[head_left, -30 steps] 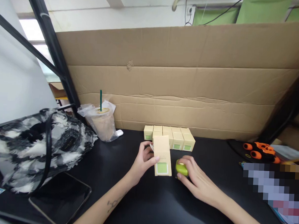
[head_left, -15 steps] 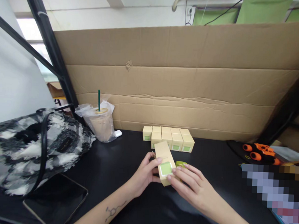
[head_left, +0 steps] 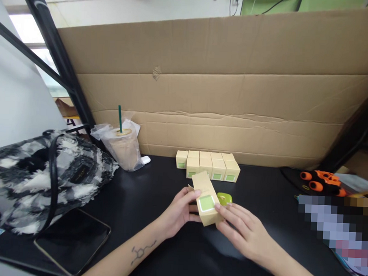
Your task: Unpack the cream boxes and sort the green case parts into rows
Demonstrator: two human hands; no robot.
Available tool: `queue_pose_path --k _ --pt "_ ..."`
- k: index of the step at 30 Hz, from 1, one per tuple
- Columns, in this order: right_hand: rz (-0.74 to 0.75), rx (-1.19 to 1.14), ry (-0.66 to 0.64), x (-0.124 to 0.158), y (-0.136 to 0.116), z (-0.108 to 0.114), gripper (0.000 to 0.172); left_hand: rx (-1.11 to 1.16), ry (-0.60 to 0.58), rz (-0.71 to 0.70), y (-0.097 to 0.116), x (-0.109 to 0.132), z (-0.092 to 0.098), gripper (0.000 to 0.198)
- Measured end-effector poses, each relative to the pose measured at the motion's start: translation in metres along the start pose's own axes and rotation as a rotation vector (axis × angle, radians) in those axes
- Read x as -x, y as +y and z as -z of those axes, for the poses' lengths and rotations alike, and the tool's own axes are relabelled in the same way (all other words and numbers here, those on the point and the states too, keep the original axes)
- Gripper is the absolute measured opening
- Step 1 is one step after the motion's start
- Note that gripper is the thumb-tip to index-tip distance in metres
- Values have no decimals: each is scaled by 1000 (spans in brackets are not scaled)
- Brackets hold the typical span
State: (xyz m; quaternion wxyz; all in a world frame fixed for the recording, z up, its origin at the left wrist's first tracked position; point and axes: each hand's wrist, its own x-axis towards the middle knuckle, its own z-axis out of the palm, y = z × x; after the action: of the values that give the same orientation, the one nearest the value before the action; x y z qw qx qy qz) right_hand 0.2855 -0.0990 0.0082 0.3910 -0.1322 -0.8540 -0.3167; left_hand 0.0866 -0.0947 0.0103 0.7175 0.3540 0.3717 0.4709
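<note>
Both of my hands hold a small tan carton (head_left: pixel 204 196) with a green square label, tilted just above the black table (head_left: pixel 154 250). My left hand (head_left: pixel 179 211) grips its left side with thumb on top. My right hand (head_left: pixel 241 232) holds its lower right end with the fingertips. A small lime-green object (head_left: pixel 225 198) lies on the table right behind the carton, touching neither hand. A row of several matching tan cartons (head_left: pixel 209 165) stands further back by the cardboard wall.
A tall cardboard sheet (head_left: pixel 234 95) closes off the back. An iced drink cup (head_left: pixel 124 147) with a green straw stands at back left. A black-and-white furry bag (head_left: pixel 39 172) and a tablet (head_left: pixel 72 241) lie left. Orange tools (head_left: pixel 320 180) sit right.
My right hand left the lime-green object and took hold of the carton's lower end. The carton, upright a second ago, is tilted and held by both hands.
</note>
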Motion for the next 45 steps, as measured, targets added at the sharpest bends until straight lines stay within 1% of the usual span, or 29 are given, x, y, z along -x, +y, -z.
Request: queue_pose_path --k 2,6,13,20,24,26,28,30,31,34,36,38,40,43,45 --pt "42 9 15 -1 0 2 26 -4 7 10 1 1 -1 29" --pt "61 18 15 2 2 4 26 -6 6 34 4 4 -4 29" --pt "82 24 19 9 7 3 27 5 -52 94 1 6 -4 34" --pt "23 29 7 10 6 -2 29 -7 -14 78 -6 3 -3 37" --pt "-47 4 -18 10 4 -3 34 91 -62 161 -6 0 0 40" --pt "-81 -10 -31 12 4 -3 37 143 -72 154 -4 -1 2 39" --pt "-87 -32 -18 15 4 -3 37 159 -21 105 -1 -2 3 36" --pt "-62 -65 4 18 4 -3 32 138 35 74 0 -2 3 36" --pt "-49 -82 1 19 5 -3 30 114 42 64 0 -2 3 37" --pt "-36 -93 -68 15 6 -2 29 29 42 40 -4 -1 2 38" --pt "-7 -74 -93 9 7 1 28 -9 86 11 -8 -1 1 36" --pt "37 -64 -75 2 7 4 30 -32 142 -17 -11 -2 1 34" --pt "42 -61 -49 -4 6 6 34 -55 172 -36 -13 -1 1 35" --pt "6 -68 -17 -6 3 6 34 -87 181 -56 -14 0 0 38" --pt "16 -110 -1 -5 0 4 34 -100 165 -52 -13 2 -1 38"
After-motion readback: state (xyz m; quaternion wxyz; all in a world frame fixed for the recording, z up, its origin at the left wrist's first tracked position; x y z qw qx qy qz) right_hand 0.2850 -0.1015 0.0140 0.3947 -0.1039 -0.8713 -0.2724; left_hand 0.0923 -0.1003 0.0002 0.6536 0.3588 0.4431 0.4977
